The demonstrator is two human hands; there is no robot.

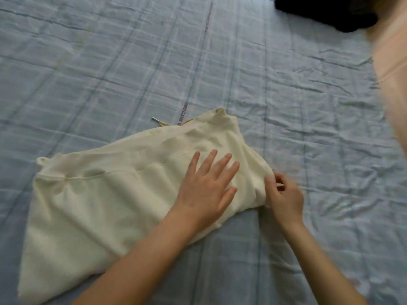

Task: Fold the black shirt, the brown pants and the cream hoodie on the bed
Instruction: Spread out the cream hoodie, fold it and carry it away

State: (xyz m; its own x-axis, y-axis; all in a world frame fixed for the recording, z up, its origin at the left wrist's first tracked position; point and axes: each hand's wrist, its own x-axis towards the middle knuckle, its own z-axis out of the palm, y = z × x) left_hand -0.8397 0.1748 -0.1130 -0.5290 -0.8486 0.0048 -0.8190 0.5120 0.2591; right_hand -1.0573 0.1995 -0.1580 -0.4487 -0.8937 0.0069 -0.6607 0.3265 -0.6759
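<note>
Your left grip (207, 186) lies flat, fingers spread, on the hoodie (99, 194) at the bed's (110, 62) near side, pinning it against sliding. Your right grip (284, 197) pinches its right edge, probably to tuck it. The shirt (326, 12) lies far right.

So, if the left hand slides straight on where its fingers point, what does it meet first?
The left hand lies flat on the cream hoodie, so it meets more hoodie first, then its upper edge; beyond, the bed sheet looks free.

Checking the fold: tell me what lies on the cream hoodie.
The left hand presses flat on the cream fabric hoodie; the right hand pinches its edge. Anything beneath is covered.
</note>
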